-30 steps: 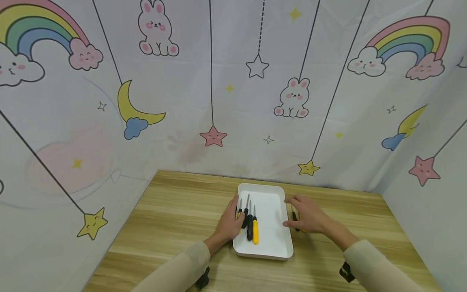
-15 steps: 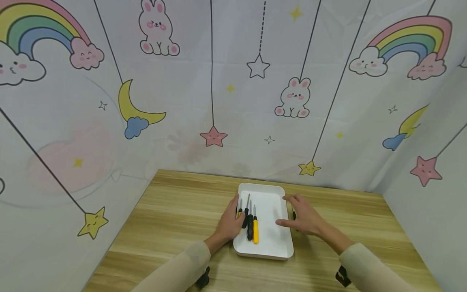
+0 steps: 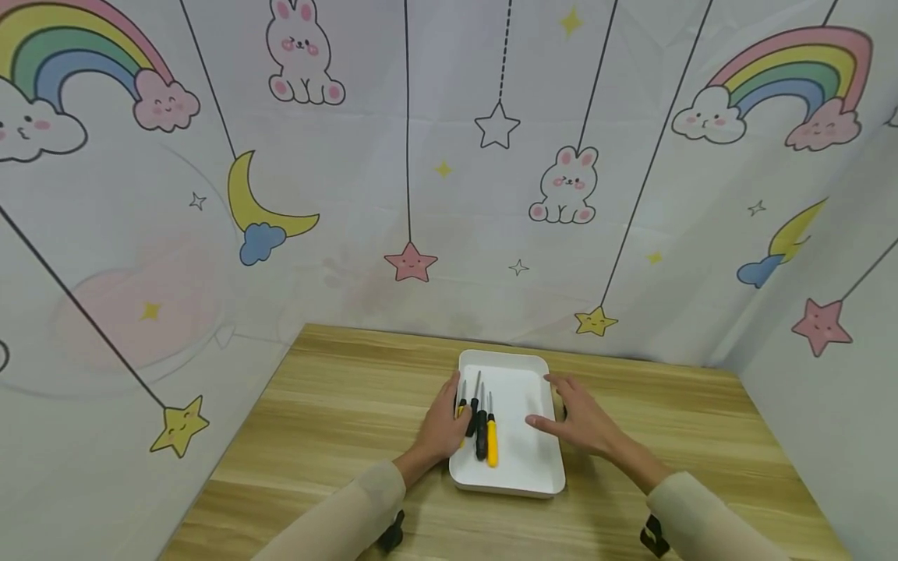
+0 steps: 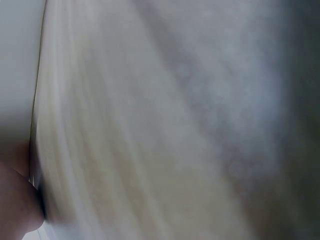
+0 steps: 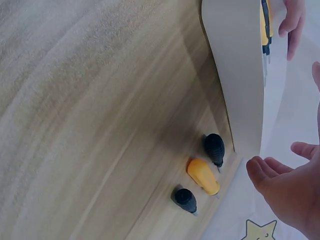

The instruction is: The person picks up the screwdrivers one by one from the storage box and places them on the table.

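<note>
A white rectangular tray (image 3: 526, 472) holds several screwdrivers, among them one with a yellow handle (image 3: 493, 446) and one with a black handle (image 3: 481, 438). My left hand (image 3: 442, 427) grips the tray's left side, thumb over the rim and partly covering a yellow-black screwdriver (image 3: 462, 411). At the right side hovers my right hand (image 3: 588, 419), fingers spread, thumb above the tray's interior, nothing held. Outside the tray's right wall, the right wrist view shows a yellow screwdriver (image 5: 202, 176) between two black ones (image 5: 214, 149); my right hand mostly hides these in the head view.
The wooden table (image 3: 337, 405) extends to both sides of the tray. Behind it hangs a white curtain (image 3: 463, 195) with cartoon rabbits, stars and rainbows, and more white cloth (image 3: 835, 436) borders the right side. The left wrist view is mostly blurred.
My right hand has shifted left from over the loose screwdrivers, its thumb now above the tray's interior. The left hand and the screwdrivers in the tray stay in place.
</note>
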Demonstrator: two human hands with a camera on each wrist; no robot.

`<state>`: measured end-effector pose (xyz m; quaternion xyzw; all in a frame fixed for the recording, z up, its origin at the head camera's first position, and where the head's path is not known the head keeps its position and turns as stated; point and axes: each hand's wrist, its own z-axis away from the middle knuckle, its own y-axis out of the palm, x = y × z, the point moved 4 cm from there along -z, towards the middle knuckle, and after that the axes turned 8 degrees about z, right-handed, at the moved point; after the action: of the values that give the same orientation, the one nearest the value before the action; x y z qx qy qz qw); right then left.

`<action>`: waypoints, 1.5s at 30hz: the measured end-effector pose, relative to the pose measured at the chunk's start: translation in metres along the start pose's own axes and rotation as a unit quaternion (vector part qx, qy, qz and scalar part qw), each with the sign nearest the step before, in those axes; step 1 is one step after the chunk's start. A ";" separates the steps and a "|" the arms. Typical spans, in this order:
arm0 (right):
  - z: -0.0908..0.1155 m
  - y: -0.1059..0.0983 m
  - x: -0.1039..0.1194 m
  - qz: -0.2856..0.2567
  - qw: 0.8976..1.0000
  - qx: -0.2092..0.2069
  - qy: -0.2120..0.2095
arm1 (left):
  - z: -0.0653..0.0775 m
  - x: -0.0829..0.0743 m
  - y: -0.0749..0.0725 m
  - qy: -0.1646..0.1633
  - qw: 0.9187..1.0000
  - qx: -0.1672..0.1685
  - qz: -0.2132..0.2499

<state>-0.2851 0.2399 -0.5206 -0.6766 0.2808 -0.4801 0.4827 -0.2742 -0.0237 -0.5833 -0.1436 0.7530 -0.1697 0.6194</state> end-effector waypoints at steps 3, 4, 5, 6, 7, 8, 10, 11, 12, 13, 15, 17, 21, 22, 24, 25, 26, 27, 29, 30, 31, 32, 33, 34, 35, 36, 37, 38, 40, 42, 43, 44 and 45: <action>0.001 0.002 0.000 -0.018 1.000 0.003 0.011 | -0.001 0.000 0.000 0.002 1.000 0.000 0.000; 0.001 0.003 0.000 -0.026 1.000 0.004 0.013 | -0.001 -0.001 0.000 0.004 1.000 0.000 0.002; 0.001 0.004 0.000 -0.036 0.999 0.005 0.016 | -0.001 -0.001 0.000 0.006 1.000 0.001 0.005; 0.002 0.005 0.000 -0.045 0.999 0.006 0.019 | -0.001 -0.002 0.000 0.007 1.000 0.001 0.007; 0.002 0.006 0.001 -0.056 0.998 0.008 0.022 | -0.001 -0.002 0.000 0.009 1.000 0.002 0.009; 0.003 0.007 0.001 -0.063 0.998 0.009 0.024 | 0.000 -0.002 -0.001 0.014 1.000 0.002 0.013; 0.004 0.009 0.002 -0.079 0.996 0.011 0.028 | 0.000 -0.003 -0.001 0.017 1.000 0.003 0.023; 0.004 0.010 0.003 -0.083 0.996 0.011 0.031 | 0.000 -0.003 -0.001 0.018 0.999 0.004 0.026; 0.005 0.011 0.003 -0.087 0.996 0.011 0.035 | 0.000 -0.003 -0.001 0.021 0.999 0.004 0.030; 0.005 0.012 0.003 -0.090 0.995 0.010 0.038 | 0.000 -0.004 -0.001 0.024 0.999 0.004 0.035; 0.005 0.014 0.002 -0.095 0.995 0.008 0.043 | 0.000 -0.005 -0.002 0.030 0.999 0.001 0.043; 0.005 0.016 0.001 -0.100 0.994 0.003 0.047 | -0.001 -0.006 -0.002 0.036 0.998 -0.001 0.047; 0.005 0.020 0.000 -0.131 0.990 -0.004 0.052 | -0.001 -0.007 -0.002 0.035 0.998 -0.001 0.052; 0.005 0.021 0.000 -0.139 0.989 -0.006 0.053 | -0.001 -0.007 -0.002 0.031 0.998 0.002 0.050; 0.006 0.022 -0.001 -0.154 0.987 -0.011 0.053 | -0.002 -0.007 -0.001 0.026 0.998 0.006 0.052; 0.006 0.023 -0.001 -0.155 0.986 -0.015 0.052 | -0.002 -0.006 -0.001 0.025 0.998 0.007 0.051; 0.006 0.024 -0.001 -0.158 0.986 -0.019 0.049 | -0.003 -0.006 -0.001 0.024 0.998 0.007 0.052; 0.007 0.025 -0.001 -0.158 0.986 -0.023 0.046 | -0.003 -0.005 -0.001 0.025 0.998 0.007 0.054; 0.008 0.027 0.000 -0.155 0.987 -0.029 0.038 | -0.003 -0.004 -0.001 0.027 0.998 0.006 0.054; 0.008 0.028 0.000 -0.147 0.988 -0.033 0.036 | -0.004 -0.004 -0.001 0.028 0.998 0.004 0.052; 0.008 0.029 0.000 -0.143 0.988 -0.036 0.036 | -0.004 -0.003 -0.001 0.029 0.998 0.004 0.050; 0.009 0.030 0.000 -0.139 0.989 -0.037 0.036 | -0.004 -0.003 -0.001 0.030 0.998 0.003 0.048; 0.009 0.032 -0.001 -0.134 0.990 -0.037 0.037 | -0.004 -0.002 -0.001 0.029 0.999 0.004 0.045; 0.010 0.034 -0.001 -0.129 0.990 -0.035 0.040 | -0.004 -0.001 -0.001 0.027 0.999 0.004 0.042; 0.011 0.037 -0.002 -0.122 0.991 -0.030 0.043 | -0.004 -0.001 -0.001 0.026 0.999 0.005 0.042; 0.012 0.040 -0.003 -0.115 0.992 -0.025 0.044 | -0.004 0.000 -0.001 0.027 0.999 0.005 0.041; 0.013 0.043 -0.003 -0.113 0.992 -0.021 0.043 | -0.003 0.000 -0.001 0.024 0.999 0.006 0.040; 0.013 0.046 -0.004 -0.109 0.993 -0.018 0.044 | -0.003 0.000 -0.001 0.021 0.999 0.007 0.039; 0.014 0.050 -0.004 -0.106 0.993 -0.016 0.042 | -0.003 0.000 -0.002 0.017 0.999 0.007 0.040; 0.015 0.052 -0.004 -0.105 0.993 -0.023 0.040 | -0.002 0.000 -0.002 0.013 0.999 0.007 0.040; 0.015 0.053 -0.003 -0.104 0.993 -0.027 0.038 | -0.002 0.000 -0.003 0.009 0.999 0.007 0.038; 0.015 0.054 -0.003 -0.103 0.993 -0.030 0.038 | -0.002 -0.001 -0.003 0.009 0.999 0.007 0.037; 0.015 0.054 -0.002 -0.102 0.994 -0.033 0.036 | -0.001 -0.001 -0.003 0.008 0.999 0.006 0.036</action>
<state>-0.2674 0.2272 -0.5722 -0.6995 0.2432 -0.5412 0.3984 -0.2754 -0.0262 -0.5812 -0.1114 0.7614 -0.1535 0.6199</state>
